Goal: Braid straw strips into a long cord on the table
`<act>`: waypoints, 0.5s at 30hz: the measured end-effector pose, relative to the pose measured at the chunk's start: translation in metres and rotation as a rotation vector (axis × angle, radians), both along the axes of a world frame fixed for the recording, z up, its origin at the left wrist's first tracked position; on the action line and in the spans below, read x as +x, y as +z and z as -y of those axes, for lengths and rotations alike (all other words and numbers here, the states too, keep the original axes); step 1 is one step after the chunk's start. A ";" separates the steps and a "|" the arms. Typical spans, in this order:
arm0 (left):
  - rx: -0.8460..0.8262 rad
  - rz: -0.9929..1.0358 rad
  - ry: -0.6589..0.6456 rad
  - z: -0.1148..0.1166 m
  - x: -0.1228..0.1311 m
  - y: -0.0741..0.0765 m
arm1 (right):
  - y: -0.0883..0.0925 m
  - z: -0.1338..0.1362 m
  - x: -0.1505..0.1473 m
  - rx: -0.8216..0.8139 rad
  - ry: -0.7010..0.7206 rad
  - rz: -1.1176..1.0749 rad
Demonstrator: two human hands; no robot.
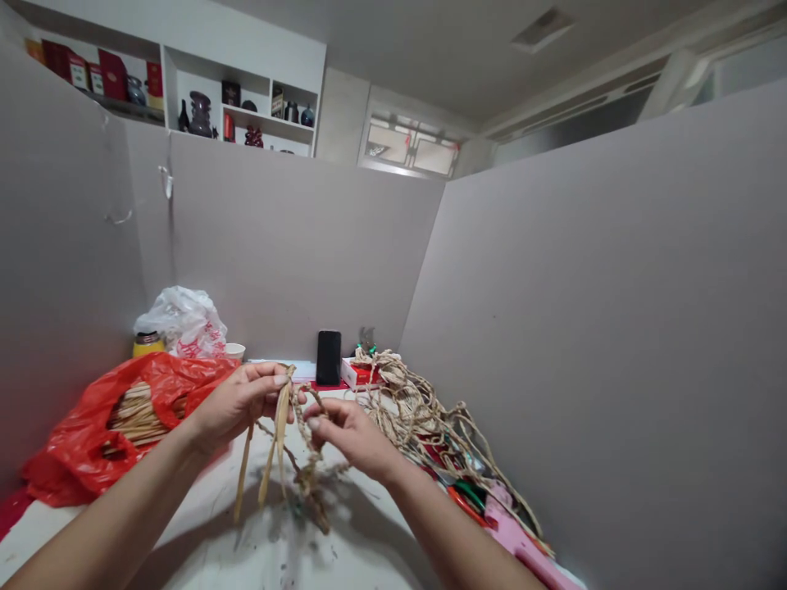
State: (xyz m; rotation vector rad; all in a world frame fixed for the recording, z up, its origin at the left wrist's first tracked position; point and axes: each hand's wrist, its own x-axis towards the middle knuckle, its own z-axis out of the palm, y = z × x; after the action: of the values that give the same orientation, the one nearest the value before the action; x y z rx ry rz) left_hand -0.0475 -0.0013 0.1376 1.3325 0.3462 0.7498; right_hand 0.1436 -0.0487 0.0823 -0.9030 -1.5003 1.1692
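Note:
My left hand (255, 396) is closed, thumb against fingers, on the top of a braided straw cord (301, 422). Several flat, loose straw strips (269, 467) hang down from that grip. Close by on the right, my right hand (344, 430) is also closed, pinching another stretch of the same cord. Between and below the hands the cord dangles in a loose, knotted tangle (313, 500) above the white table top (202, 541). Its lower end is blurred, and my fingers hide the exact grip points.
On the left lies a red plastic bag (67, 434) with straw strips (136, 414). A heap of braided cord (406, 401) lies right, near a pink tool (516, 533) and orange-handled scissors (466, 504). A phone (329, 358) stands at the back. Grey partitions (295, 238) enclose the table.

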 end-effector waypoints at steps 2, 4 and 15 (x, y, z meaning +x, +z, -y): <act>0.027 -0.063 -0.002 -0.003 -0.005 0.001 | 0.003 0.004 0.015 -0.022 -0.033 -0.106; 0.054 -0.133 -0.017 -0.007 -0.010 0.002 | 0.007 0.009 0.033 -0.049 -0.061 -0.274; -0.125 0.172 0.270 -0.038 -0.040 0.014 | -0.003 0.002 0.150 0.103 -0.603 -0.767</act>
State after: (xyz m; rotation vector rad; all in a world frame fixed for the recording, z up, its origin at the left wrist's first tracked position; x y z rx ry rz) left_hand -0.0877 0.0364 0.1521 1.1066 0.4335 1.0445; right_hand 0.2940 -0.0503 0.0789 -0.6504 -0.5944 0.8268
